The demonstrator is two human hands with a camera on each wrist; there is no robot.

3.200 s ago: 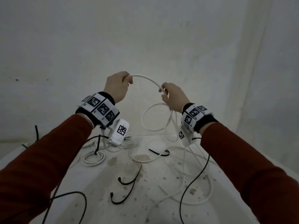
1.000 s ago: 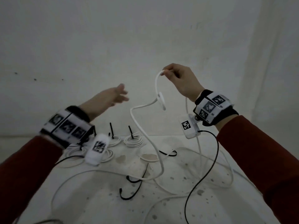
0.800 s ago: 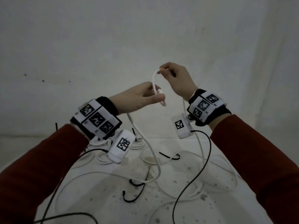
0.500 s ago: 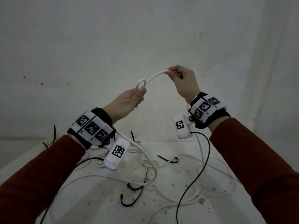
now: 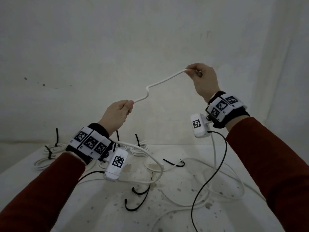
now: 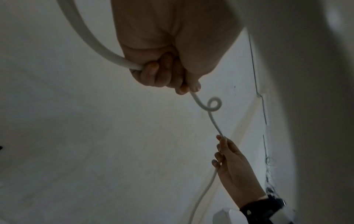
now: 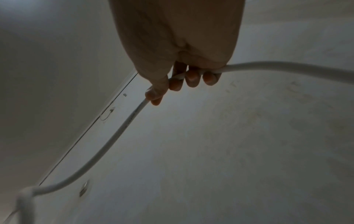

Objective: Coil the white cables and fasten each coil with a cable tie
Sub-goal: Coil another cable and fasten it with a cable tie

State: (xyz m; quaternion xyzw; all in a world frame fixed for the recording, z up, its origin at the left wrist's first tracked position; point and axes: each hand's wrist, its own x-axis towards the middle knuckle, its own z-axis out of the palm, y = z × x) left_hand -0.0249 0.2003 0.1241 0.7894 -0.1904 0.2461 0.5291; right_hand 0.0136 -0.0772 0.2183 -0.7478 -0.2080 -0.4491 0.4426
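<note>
A white cable (image 5: pixel 164 80) stretches in the air between both hands, with a small kink (image 5: pixel 148 91) near its middle. My left hand (image 5: pixel 117 113) grips its lower end in a fist, seen close up in the left wrist view (image 6: pixel 162 71). My right hand (image 5: pixel 203 77) holds it higher up, thumb and curled fingers round the cable (image 7: pixel 122 128). In the left wrist view the kink (image 6: pixel 213 104) shows as a small loop. Slack cable (image 5: pixel 214 190) trails down from both hands onto the white table (image 5: pixel 167 215). Loose black cable ties (image 5: pixel 138 200) lie below the hands.
Several coiled white cables (image 5: pixel 139 149) with upright black ties (image 5: pixel 56 136) sit at the table's far left. Another black tie (image 5: pixel 173 162) lies mid-table. Thin black wrist-camera leads (image 5: pixel 207 181) hang from both wrists. A pale wall (image 5: pixel 150 39) stands close behind.
My left hand came across and took the cable near a small loop. Both hands then drew apart, left down, right up, pulling the loop out into a kink.
</note>
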